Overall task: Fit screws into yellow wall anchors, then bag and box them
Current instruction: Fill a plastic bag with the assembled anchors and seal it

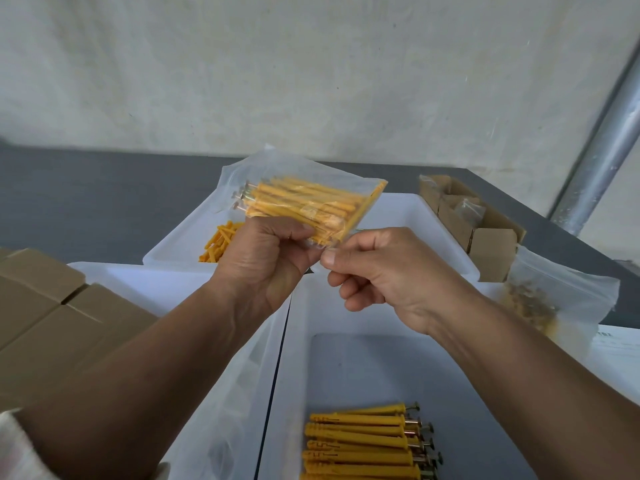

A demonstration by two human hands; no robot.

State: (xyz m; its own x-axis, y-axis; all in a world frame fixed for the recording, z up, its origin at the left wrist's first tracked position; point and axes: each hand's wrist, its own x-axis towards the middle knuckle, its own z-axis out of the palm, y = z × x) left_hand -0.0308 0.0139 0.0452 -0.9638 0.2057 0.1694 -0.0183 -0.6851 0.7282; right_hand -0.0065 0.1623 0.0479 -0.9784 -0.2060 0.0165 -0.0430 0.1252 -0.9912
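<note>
Left hand is up around the middle of the view, knuckles toward the camera, fingers curled tight round the lower edge of a clear plastic bag. Right hand sits just at its 3 o'clock, thumb and forefinger pinching the bag's bottom corner, the other fingers loosely tucked under. Both forearms come in from the 7 and 5 o'clock corners.

The bag is stuffed with yellow anchors with screws already in them, heads poking toward 9 o'clock, and it tilts down toward 4 o'clock.

Down at 6 o'clock a white tray holds a neat row of finished anchors, heads toward 3 o'clock. Behind the hands, another tray has loose anchors at 10 o'clock of the left hand.

Cardboard boxes sit at 9 o'clock, more boxes at 2 o'clock, with a second bag beside them. Marks moulded on the anchors and print on a white sheet at 3 o'clock are too blurry to read.
</note>
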